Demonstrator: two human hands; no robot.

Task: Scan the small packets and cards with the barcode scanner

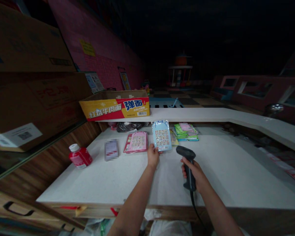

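A dim, unlit-looking hall behind a white-topped bench (127, 186).
A pink wall (105, 42), brick-patterned along its lower part and bearing a yellow sign (88, 48), runs back on the left into near-black upper space. Checkered floor (198, 100) stretches beyond the bench's raised white ledge (194, 114); far back stands a round, roofed structure (180, 67) with an orange top. At right, a low pinkish partition (275, 91) has window-like openings. Wood-grain cabinetry (17, 178) with a dark handle (18, 213) fills the near left; the light falls mostly on the bench.
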